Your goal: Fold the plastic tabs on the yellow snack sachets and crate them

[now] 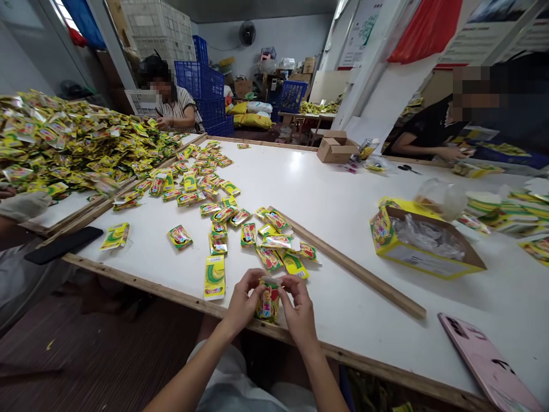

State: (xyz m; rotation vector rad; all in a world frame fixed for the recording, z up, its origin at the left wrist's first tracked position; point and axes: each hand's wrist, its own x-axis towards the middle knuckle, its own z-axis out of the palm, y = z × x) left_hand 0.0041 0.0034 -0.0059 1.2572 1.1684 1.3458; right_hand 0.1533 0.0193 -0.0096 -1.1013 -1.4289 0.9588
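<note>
Both my hands hold one small yellow-and-red packet [267, 304] upright over the table's near edge. My left hand [242, 303] pinches its top left corner, and my right hand [299, 309] pinches its top right. Just beyond my hands, several more of the same packets [266, 240] lie scattered on the white table [334, 200]. One flat yellow packet [214, 277] lies to the left of my left hand.
A wooden strip [347, 263] runs diagonally across the table. An open yellow box [422, 243] stands at the right, a pink phone [489, 363] near the right corner, a black phone [63, 245] at left. A big packet heap [64, 143] fills the left table. Two people sit at the far sides.
</note>
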